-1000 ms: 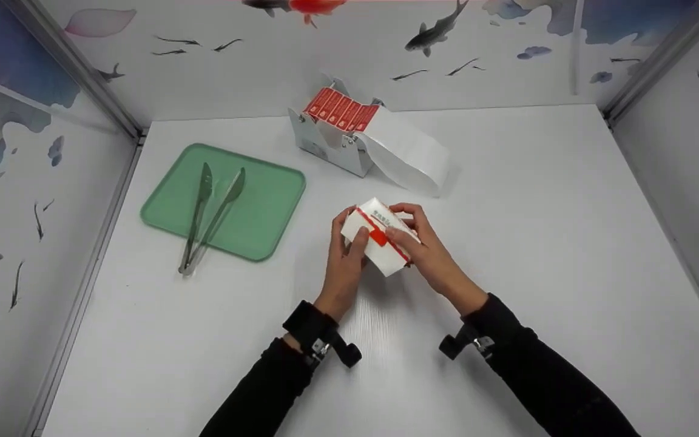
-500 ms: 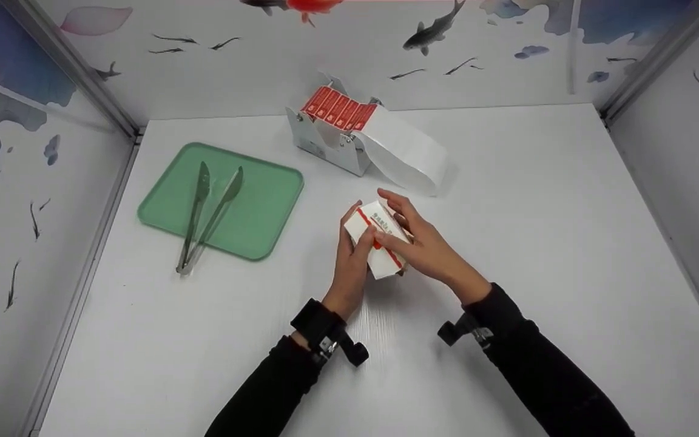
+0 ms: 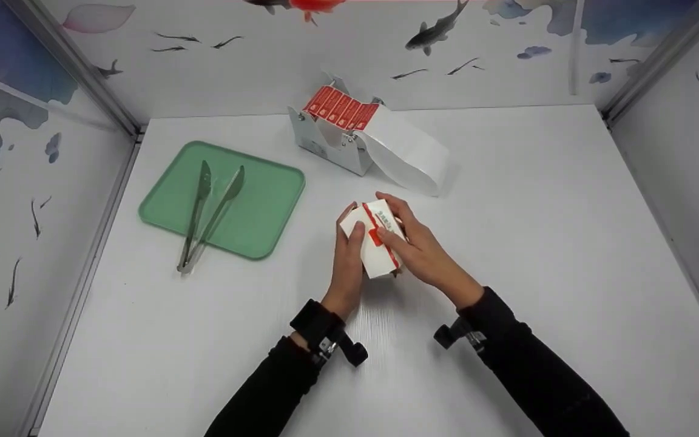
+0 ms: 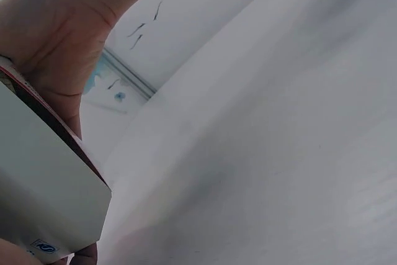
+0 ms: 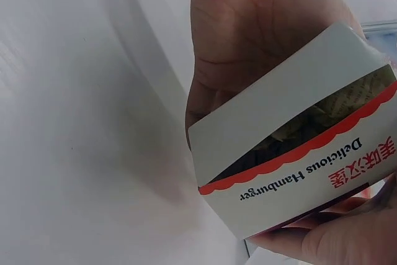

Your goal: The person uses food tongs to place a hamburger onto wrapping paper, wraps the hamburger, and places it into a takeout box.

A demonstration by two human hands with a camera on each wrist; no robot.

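Observation:
A white cardboard hamburger box [image 3: 378, 260] is held up over the middle of the table between both hands. My left hand [image 3: 346, 267] grips its left side, thumb on the top. On the right, my right hand [image 3: 431, 252] holds the box, with its thumb at a red sticker [image 3: 375, 237] on the lid seam. The right wrist view shows the printed side [image 5: 291, 175], reading "Delicious Hamburger". Above it, a gap exposes brownish printed paper [image 5: 335, 107] inside. A plain box face [image 4: 49, 172] fills the lower left of the left wrist view.
A green tray [image 3: 276, 200] lies at left, with metal tongs [image 3: 195, 224] across it, their hinged end past its front edge. Behind the box stands a metal label dispenser [image 3: 328, 152]; red labels [image 3: 340, 108] lie on its strip and white backing [image 3: 407, 152] curls off right.
The box has turned clockwise in the head view and shifted slightly left. My right hand has moved left with it, its fingers reaching farther along the far side.

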